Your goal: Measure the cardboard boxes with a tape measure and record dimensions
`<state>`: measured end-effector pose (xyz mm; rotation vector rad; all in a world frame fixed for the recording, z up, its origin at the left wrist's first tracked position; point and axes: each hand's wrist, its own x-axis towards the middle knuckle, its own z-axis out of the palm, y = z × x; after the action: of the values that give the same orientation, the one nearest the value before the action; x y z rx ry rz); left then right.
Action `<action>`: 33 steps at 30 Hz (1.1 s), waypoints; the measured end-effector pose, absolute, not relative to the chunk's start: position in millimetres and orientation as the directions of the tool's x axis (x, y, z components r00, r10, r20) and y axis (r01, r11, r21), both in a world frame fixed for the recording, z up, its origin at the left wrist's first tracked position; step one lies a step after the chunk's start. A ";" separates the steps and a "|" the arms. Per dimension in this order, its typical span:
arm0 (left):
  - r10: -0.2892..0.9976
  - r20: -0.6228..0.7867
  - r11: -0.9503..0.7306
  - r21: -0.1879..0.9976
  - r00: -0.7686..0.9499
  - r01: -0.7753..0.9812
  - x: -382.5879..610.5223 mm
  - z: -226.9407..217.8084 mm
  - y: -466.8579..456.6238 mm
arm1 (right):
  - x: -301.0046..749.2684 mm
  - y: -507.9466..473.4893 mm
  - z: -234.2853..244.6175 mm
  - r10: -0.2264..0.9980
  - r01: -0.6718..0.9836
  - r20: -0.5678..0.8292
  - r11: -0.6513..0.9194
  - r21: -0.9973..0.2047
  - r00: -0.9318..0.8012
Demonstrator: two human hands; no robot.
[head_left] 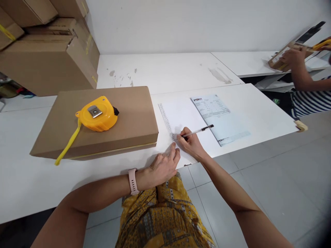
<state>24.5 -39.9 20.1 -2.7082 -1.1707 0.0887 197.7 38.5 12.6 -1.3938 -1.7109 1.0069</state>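
Note:
My right hand [190, 143] grips a pen [198, 131], its tip down at the lower left of a white spiral notebook [181, 115]. My left hand [165, 165], wearing a pale pink watch band [133, 181] at the wrist, rests with fingers stretched out at the notebook's lower left corner. A printed sheet [219, 119] lies over the notebook's right side. Left of the notebook sits a closed cardboard box [129, 117], and on top of it a yellow tape measure [97, 113] with a yellow strap hanging over the box edge.
Several cardboard boxes [46, 62] are stacked at the back left against the wall. The white table [261, 113] has worn patches and ends at the right above a tiled floor. At the far right, another person's hand [294, 57] holds a small box [280, 62].

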 end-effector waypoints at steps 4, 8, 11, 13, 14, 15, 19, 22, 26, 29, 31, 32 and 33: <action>0.720 0.036 -0.673 -0.209 0.693 0.710 24.4 20.2 -39.7 | 196.6 37.9 14.8 0.985 0.448 0.034 0.107 -0.887 -0.169; 0.723 0.021 -0.672 -0.212 0.691 0.709 24.1 21.9 -40.5 | 195.8 37.5 15.7 0.987 0.461 0.025 0.096 -0.882 -0.159; 0.726 0.005 -0.672 -0.204 0.687 0.712 24.0 23.7 -41.0 | 195.9 37.8 14.8 0.987 0.457 0.029 0.098 -0.884 -0.155; 0.730 0.005 -0.669 -0.197 0.683 0.716 24.2 23.8 -41.0 | 196.1 37.8 14.4 0.987 0.447 0.030 0.098 -0.889 -0.157; 0.731 0.006 -0.669 -0.194 0.683 0.718 24.3 23.3 -40.9 | 196.2 37.7 14.6 0.987 0.444 0.028 0.097 -0.891 -0.159; 0.732 0.006 -0.668 -0.190 0.682 0.719 24.3 22.7 -40.8 | 196.1 37.5 15.1 0.987 0.443 0.026 0.095 -0.892 -0.159; 0.729 0.001 -0.674 -0.175 0.684 0.718 24.1 21.2 -40.8 | 195.3 36.4 18.2 0.988 0.437 0.016 0.084 -0.895 -0.156; 0.730 0.006 -0.672 -0.175 0.683 0.720 24.0 23.3 -41.2 | 195.0 36.3 19.2 0.987 0.437 0.016 0.084 -0.896 -0.158; 0.734 -0.012 -0.669 -0.184 0.679 0.720 24.3 27.8 -41.3 | 196.2 37.1 17.3 0.987 0.449 0.025 0.095 -0.889 -0.158; 0.725 -0.003 -0.674 -0.207 0.688 0.709 24.3 28.8 -41.4 | 197.3 37.7 15.8 0.987 0.460 0.036 0.104 -0.882 -0.155; 0.723 0.013 -0.672 -0.222 0.691 0.707 24.1 28.1 -41.6 | 197.6 37.9 15.4 0.987 0.465 0.043 0.111 -0.878 -0.154; 0.722 0.019 -0.671 -0.225 0.691 0.707 24.1 27.4 -41.7 | 197.5 37.9 15.4 0.987 0.466 0.046 0.115 -0.878 -0.157; 0.723 0.023 -0.669 -0.222 0.690 0.709 24.0 26.8 -41.7 | 197.4 37.9 15.4 0.986 0.464 0.047 0.116 -0.878 -0.158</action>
<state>24.0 -41.7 26.8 -2.6871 -1.1541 0.0981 197.4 37.9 15.4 -1.4215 -1.7159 0.9752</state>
